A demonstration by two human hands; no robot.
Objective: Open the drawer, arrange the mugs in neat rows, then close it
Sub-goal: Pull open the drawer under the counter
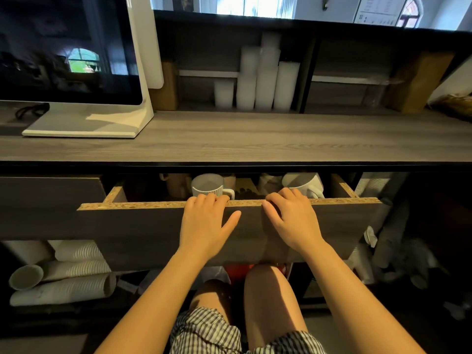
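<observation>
A dark wood-grain drawer under the counter stands a little way out, its raw chipboard top edge showing. My left hand and my right hand both hook their fingers over the middle of that top edge, palms flat on the drawer front. Inside, a ribbed pale mug sits just behind my left fingers and a white mug behind my right fingers. A tan mug stands further left. The countertop hides the drawer's back part.
The grey countertop overhangs the drawer, with a monitor on a white stand at left and stacks of white cups on the shelf behind. Sleeves of paper cups lie below left. My knees are right under the drawer.
</observation>
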